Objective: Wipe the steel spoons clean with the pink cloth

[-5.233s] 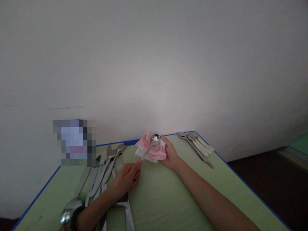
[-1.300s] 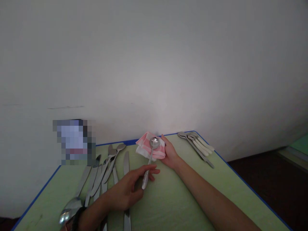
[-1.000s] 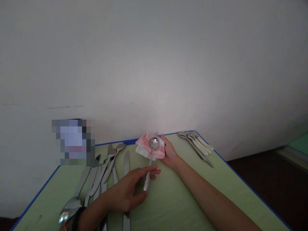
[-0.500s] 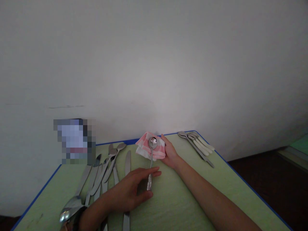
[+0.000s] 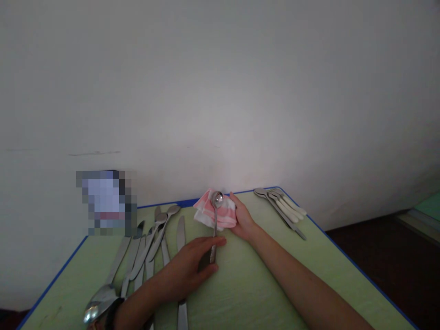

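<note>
Spoon (image 5: 215, 220): turned since the earliest frame, from a slant toward the lower left to nearly straight up and down in the picture. Its bowl stays at the top of the cloth (image 5: 227, 214).

Left hand (image 5: 192, 270): has shifted from pinching the tip of the handle to a place lower and further right, at centre-bottom of the frame. Fingers now curl over the lower handle with the thumb beneath, clamped on the spoon. A dark band shows at the wrist.

Right hand (image 5: 242, 217): just right of centre, unchanged in place. It cups the folded pink-and-white cloth from the right side, closed on it, thumb at the top edge. The other fingers are hidden behind the fabric.

Spoon bowl: rests against the cloth, hollow side toward the camera, stem crossing the folds downward to the left hand.

Table (image 5: 240, 288): pale green top, blue edge, filling the lower frame.

Loose cutlery (image 5: 147, 243): knives and spoons fanned at lower left, well apart from the cloth.

Single knife (image 5: 180, 231): just left of the left hand, blade pointing up the frame.

Large spoon (image 5: 98, 305): bottom left corner, by the left forearm.

White-handled cutlery (image 5: 285, 206): small group near the table's upper right corner.

Wall (image 5: 220, 91): plain, pale, upper frame.
</note>
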The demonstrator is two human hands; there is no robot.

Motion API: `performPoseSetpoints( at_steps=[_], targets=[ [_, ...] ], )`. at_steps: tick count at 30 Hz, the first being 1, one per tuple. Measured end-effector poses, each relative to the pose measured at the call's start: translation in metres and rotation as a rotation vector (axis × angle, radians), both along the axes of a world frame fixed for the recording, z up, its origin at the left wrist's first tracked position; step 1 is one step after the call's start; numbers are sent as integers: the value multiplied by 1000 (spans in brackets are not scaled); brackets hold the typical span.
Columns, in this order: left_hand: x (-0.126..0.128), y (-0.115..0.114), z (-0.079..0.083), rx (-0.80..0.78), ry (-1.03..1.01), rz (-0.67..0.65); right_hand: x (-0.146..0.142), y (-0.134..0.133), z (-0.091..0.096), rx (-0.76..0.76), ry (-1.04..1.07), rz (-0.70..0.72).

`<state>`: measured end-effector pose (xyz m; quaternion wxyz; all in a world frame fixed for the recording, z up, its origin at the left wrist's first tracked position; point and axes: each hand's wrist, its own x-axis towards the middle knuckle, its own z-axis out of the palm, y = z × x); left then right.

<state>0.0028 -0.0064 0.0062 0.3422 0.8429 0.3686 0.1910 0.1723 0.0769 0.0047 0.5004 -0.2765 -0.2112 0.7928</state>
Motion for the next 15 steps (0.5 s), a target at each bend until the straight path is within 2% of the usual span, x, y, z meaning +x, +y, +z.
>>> performPoseSetpoints(
  at_steps=[8,15],
  targets=[
    [1,2,3,-3,-28,-37,1,1,-2,8,-14,-11],
    [1,1,5,-17,60,-13,1,1,-3,16,-4,-10]
  ],
)
